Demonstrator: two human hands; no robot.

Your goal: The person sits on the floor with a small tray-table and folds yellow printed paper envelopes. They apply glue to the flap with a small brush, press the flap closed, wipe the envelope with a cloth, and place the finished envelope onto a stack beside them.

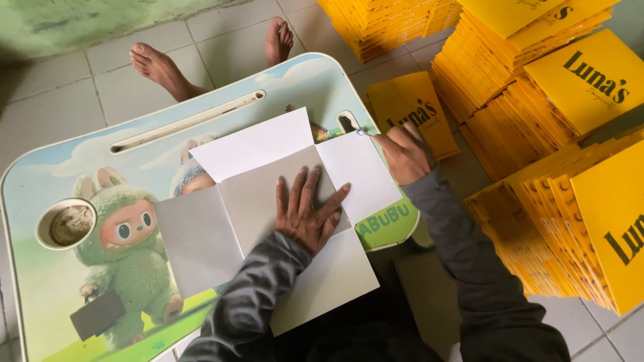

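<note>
One flat white box blank (268,194) mid-table | my left hand (308,211) open, pressed flat on centre panel | my right hand (402,153) pinched shut on small tool (362,132) at far-right flap | flaps unfolded, nothing assembled | yellow stacks (537,100) right.

Soft, even daylight, faint shadows, sharp focus, slight wide-angle bending at edges.

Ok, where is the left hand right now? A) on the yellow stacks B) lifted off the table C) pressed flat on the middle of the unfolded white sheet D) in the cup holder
C: the left hand lies palm down, fingers spread, on the centre panel of the white sheet.
</note>
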